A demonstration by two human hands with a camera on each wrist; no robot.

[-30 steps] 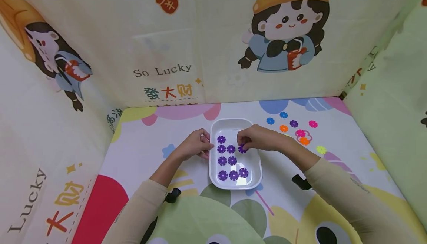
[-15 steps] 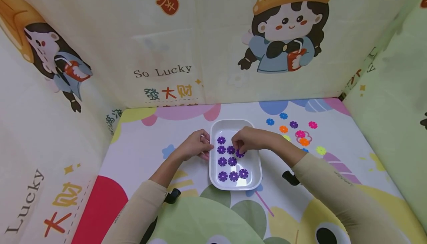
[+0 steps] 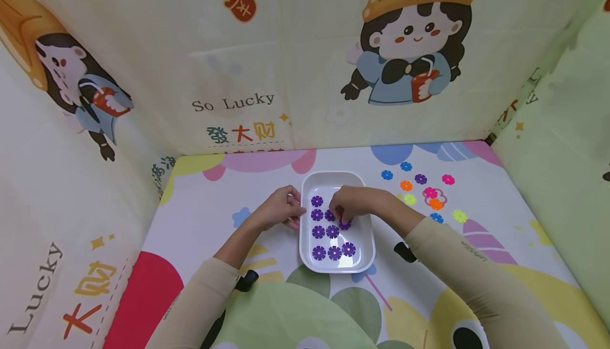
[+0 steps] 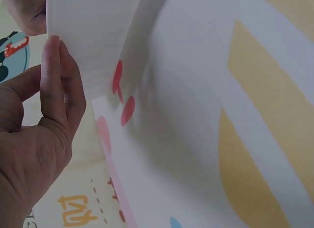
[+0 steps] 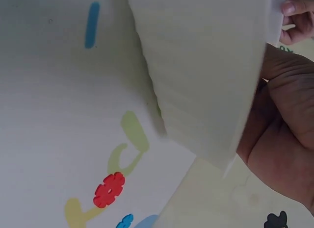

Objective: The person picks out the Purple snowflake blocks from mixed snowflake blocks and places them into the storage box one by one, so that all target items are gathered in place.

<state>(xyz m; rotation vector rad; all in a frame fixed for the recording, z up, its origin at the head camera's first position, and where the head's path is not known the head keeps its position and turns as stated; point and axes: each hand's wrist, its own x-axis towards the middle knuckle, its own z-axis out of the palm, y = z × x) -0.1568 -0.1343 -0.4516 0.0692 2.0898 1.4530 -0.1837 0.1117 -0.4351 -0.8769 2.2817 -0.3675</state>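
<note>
A white tray [image 3: 338, 265] holds purple flower-shaped plastic discs [image 3: 319, 232] laid in rough rows. My left hand [image 3: 280, 207] holds the tray's left side, thumb at the rim; in the left wrist view its fingers [image 4: 51, 81] lie along the outer wall. Over the right half of the tray, my right hand [image 3: 353, 202] pinches a purple flower-shaped disc [image 3: 345, 226], partly hidden under its fingertips. In the right wrist view the tray wall [image 5: 211, 66] hides those fingertips.
Several loose flower-shaped discs lie right of the tray, among them a blue one [image 3: 387, 175], an orange one [image 3: 406, 185] and a pink one [image 3: 448, 179]. Printed cloth walls [image 3: 310, 73] stand behind and at both sides of the patterned table [image 3: 205, 195].
My right hand has shifted slightly left and toward me with the purple flower-shaped disc, which now sits lower in the tray. My left hand stays at the tray's side.
</note>
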